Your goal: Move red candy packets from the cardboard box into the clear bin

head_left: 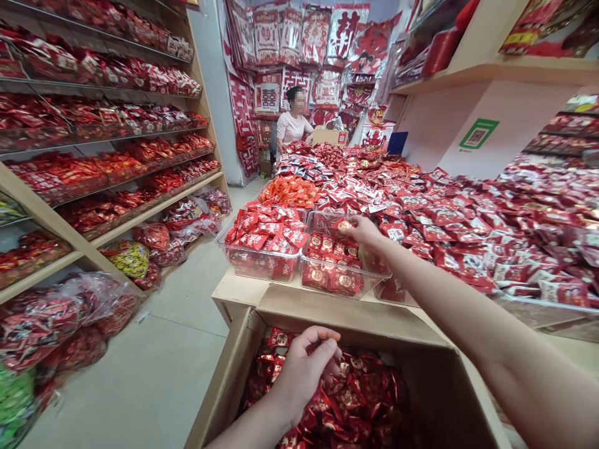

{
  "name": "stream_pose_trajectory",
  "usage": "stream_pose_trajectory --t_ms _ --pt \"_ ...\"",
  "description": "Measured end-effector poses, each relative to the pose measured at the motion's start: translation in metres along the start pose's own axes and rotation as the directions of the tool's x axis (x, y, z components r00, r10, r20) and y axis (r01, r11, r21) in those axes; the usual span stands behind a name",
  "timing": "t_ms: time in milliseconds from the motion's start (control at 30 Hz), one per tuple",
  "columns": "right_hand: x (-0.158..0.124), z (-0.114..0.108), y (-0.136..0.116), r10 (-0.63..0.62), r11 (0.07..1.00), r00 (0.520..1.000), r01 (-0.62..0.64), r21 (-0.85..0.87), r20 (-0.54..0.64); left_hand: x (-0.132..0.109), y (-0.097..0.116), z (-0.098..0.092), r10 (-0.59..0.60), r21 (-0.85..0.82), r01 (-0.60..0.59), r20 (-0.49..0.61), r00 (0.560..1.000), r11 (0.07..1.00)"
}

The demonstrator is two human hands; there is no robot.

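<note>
Right hand (367, 231) over tub (322, 220): sweets (329, 246), perhaps

Gold-printed red packets (344, 280) rowed in clear tub (368, 283), heaped in cardboard box (337, 316)

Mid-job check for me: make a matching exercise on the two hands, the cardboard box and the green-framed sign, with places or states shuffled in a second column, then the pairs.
Column one
1. left hand
2. right hand
3. cardboard box
4. green-framed sign

Column two
A. brown and open-topped
B. on the pale wall
C. at a clear tray, with a packet at its fingertips
D. over heaped red packets, no packet visible in it

Pairs: 1-D, 2-C, 3-A, 4-B.
</note>
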State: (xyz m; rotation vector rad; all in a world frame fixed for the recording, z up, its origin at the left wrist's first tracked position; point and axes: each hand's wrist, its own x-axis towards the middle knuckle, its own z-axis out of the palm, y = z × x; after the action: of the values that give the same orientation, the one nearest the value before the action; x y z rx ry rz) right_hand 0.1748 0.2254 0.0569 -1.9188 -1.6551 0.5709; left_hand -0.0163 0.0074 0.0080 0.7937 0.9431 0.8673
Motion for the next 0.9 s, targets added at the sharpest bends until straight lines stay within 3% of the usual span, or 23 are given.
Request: stream_pose_trajectory --t_ms 67,133,233,267,300,400,533,767,900 --pt "-0.02 -0.023 -0.013 -0.117 0.989 0.992 0.111 0.092 0.056 0.0 0.004 -0.001 0.042 -0.051 -0.043 -0.013 0.999 0.998" --pt "-0.049 -0.044 -0.027 -0.289 0.948 0.924 0.24 0.21 0.249 0.0 0.009 -0.001 0.107 -0.102 -0.11 -0.043 0.993 0.989" --pt "-0.099 -0.059 -0.045 -0.484 0.875 0.653 0.37 0.313 0.582 0.0 0.014 0.001 0.182 -0.158 -0.188 -0.053 0.982 0.969" --pt "-0.114 -0.058 -0.048 -0.499 0.864 0.587 0.399 0.308 0.637 0.0 0.015 0.001 0.184 -0.165 -0.189 -0.043 0.982 0.968" --pt "-0.127 -0.055 -0.051 -0.505 0.856 0.557 0.424 0.297 0.66 0.0 0.015 0.002 0.178 -0.163 -0.181 -0.034 0.983 0.97" --pt "-0.15 -0.039 -0.047 -0.505 0.86 0.588 0.4 0.315 0.632 0.001 0.013 0.002 0.154 -0.134 -0.159 -0.043 0.987 0.978" --pt "-0.163 -0.019 -0.027 -0.452 0.855 0.658 0.128 0.502 0.603 0.0 0.009 0.001 0.193 -0.099 -0.2 -0.074 0.978 0.975" --pt "-0.195 0.002 0.002 -0.296 0.675 0.86 -0.121 0.728 0.417 0.0 0.006 0.002 0.219 0.03 -0.218 -0.042 0.975 0.975" --pt "-0.205 0.017 0.014 -0.221 0.602 0.912 -0.151 0.784 0.346 0.001 0.003 0.003 0.231 0.055 -0.23 -0.004 0.973 0.972"
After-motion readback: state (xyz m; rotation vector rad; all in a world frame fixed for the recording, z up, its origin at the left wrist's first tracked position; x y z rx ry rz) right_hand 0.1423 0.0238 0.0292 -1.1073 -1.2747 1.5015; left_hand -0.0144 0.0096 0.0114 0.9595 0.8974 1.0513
